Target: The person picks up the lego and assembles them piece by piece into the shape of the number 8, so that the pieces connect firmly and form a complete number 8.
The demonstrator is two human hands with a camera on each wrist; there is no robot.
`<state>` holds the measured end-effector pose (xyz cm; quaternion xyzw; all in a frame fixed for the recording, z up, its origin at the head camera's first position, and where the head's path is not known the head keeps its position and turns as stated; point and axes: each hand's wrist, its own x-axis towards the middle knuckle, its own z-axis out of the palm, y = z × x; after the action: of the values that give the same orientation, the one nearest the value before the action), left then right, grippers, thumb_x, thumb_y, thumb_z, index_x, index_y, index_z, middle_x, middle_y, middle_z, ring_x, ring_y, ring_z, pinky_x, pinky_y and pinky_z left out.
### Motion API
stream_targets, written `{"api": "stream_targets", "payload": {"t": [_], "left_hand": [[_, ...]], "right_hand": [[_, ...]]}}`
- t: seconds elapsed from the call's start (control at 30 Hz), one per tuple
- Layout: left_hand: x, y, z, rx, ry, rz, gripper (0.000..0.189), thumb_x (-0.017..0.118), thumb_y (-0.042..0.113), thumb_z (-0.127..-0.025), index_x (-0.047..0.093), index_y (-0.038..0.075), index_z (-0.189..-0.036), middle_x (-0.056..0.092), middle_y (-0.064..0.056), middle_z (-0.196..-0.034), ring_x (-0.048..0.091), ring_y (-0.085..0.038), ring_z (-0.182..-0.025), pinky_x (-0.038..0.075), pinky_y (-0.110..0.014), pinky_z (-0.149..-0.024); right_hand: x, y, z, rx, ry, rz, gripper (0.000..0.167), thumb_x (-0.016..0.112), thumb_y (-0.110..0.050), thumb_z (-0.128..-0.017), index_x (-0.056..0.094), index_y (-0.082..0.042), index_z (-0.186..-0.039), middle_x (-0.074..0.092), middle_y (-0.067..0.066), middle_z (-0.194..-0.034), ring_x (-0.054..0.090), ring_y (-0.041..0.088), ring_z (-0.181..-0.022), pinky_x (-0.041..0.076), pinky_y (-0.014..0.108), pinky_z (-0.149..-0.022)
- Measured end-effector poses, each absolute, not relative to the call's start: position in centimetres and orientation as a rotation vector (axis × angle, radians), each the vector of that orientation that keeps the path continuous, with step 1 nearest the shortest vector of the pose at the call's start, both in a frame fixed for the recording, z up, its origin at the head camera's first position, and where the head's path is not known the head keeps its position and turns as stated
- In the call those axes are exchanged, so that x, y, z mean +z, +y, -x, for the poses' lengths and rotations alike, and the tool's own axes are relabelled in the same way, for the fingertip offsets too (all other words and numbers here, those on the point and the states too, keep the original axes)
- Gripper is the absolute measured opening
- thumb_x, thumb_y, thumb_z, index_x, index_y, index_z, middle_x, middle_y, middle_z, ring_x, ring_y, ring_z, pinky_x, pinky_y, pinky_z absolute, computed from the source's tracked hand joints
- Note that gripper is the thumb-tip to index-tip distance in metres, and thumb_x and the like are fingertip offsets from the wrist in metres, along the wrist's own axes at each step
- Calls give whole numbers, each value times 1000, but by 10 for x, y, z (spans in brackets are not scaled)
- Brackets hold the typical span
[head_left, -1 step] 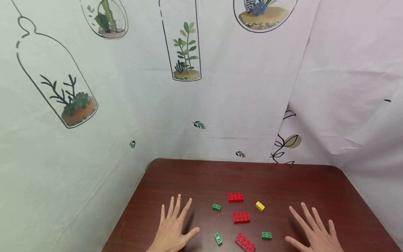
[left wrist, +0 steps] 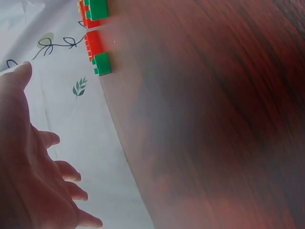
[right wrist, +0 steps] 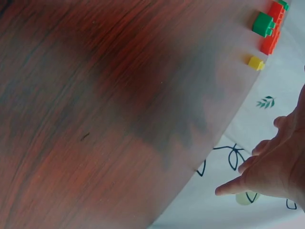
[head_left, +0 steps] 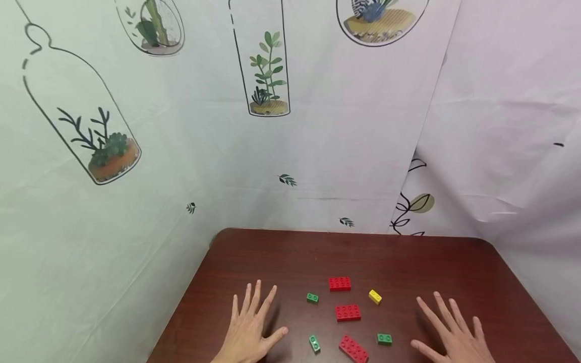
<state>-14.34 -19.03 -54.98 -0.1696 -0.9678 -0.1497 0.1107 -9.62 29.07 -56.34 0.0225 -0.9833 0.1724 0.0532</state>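
Observation:
Fingers spread and holding nothing, my left hand (head_left: 248, 327) hovers over the left of the table; its shadow falls on the wood. On the other side my right hand (head_left: 456, 335) is likewise spread with nothing in it. Between them lie toy building bricks. Three are red: a far brick (head_left: 340, 284), a middle brick (head_left: 348, 312) and a slanted near brick (head_left: 353, 349). Closest to the left hand are a small green brick (head_left: 314, 344) and another green brick (head_left: 312, 298). Nearer the right hand are a third green brick (head_left: 384, 339) and a yellow brick (head_left: 374, 297).
The dark red-brown table (head_left: 272, 247) has rounded far corners. Behind it and along its sides hangs a pale cloth (head_left: 354, 141) printed with plants in glass jars and small leaves. In the right wrist view the yellow brick (right wrist: 256, 63) stands near several others.

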Motion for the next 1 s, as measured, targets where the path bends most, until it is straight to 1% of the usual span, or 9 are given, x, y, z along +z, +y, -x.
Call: {"api": "stream_targets", "payload": {"t": [0.2, 0.27, 0.33, 0.37, 0.47, 0.53, 0.6, 0.8, 1.0], "left_hand": [[-554, -182, 141, -498, -2853, 542, 91, 68, 65, -95, 33, 24, -169, 31, -23, -170, 30, -50, -154, 27, -80, -114], [-558, -177, 139, -531, -2843, 574, 93, 70, 63, -95, 33, 20, -168, 34, -24, -168, 32, -50, -153, 30, -78, -114], [-562, -171, 136, -551, -2825, 608, 95, 71, 62, -94, 33, 15, -168, 38, -24, -166, 36, -48, -151, 34, -75, -114], [-564, -168, 135, -555, -2817, 619, 97, 72, 62, -94, 33, 13, -168, 39, -23, -165, 38, -47, -150, 36, -73, -113], [-570, -158, 130, -548, -2781, 633, 102, 76, 62, -92, 33, 8, -166, 45, -21, -163, 46, -42, -147, 46, -66, -109], [-571, -152, 127, -556, -2766, 626, 104, 78, 63, -90, 34, 5, -165, 47, -20, -162, 49, -39, -145, 50, -62, -106], [-571, -146, 125, -580, -2786, 600, 107, 78, 65, -89, 34, 4, -165, 46, -18, -163, 50, -37, -145, 52, -61, -104], [-567, -131, 121, -732, -2932, 481, 117, 80, 69, -84, 30, 2, -166, 45, -18, -164, 48, -37, -147, 48, -65, -107], [-569, -119, 117, -850, -2989, 364, 116, 87, 64, -79, 39, -4, -160, 52, -28, -154, 57, -47, -135, 51, -68, -101]], "right_hand": [[-562, 283, 92, 621, -2990, -75, 106, 68, -79, -87, 29, -24, -169, 24, 26, -169, 20, 57, -150, -8, 82, -116], [-561, 276, 91, 647, -2982, -105, 110, 70, -79, -85, 32, -18, -167, 31, 26, -167, 26, 55, -149, -17, 69, -122], [-559, 267, 90, 687, -2971, -155, 114, 74, -78, -83, 34, -12, -166, 36, 24, -165, 33, 53, -148, -20, 45, -126], [-558, 262, 89, 713, -2955, -187, 115, 76, -76, -81, 36, -9, -165, 39, 23, -165, 37, 51, -148, -17, 34, -126], [-553, 246, 85, 798, -2956, -257, 117, 82, -71, -79, 37, -4, -163, 43, 20, -164, 44, 47, -146, 10, 30, -130], [-550, 235, 82, 912, -2981, -253, 118, 86, -67, -77, 37, -6, -164, 43, 17, -165, 48, 43, -144, 37, 42, -123], [-546, 222, 79, 1029, -3029, -199, 117, 87, -66, -76, 36, -10, -166, 44, 15, -165, 50, 41, -143, 49, 60, -109], [-551, 189, 69, 1138, -2961, -67, 97, 95, -51, -75, 56, -14, -155, 64, 10, -147, 66, 35, -127, 61, 50, -93], [-562, 175, 69, 1119, -2921, 13, 72, 97, -39, -75, 72, -13, -137, 76, 6, -122, 74, 29, -109, 63, 44, -86]]}}
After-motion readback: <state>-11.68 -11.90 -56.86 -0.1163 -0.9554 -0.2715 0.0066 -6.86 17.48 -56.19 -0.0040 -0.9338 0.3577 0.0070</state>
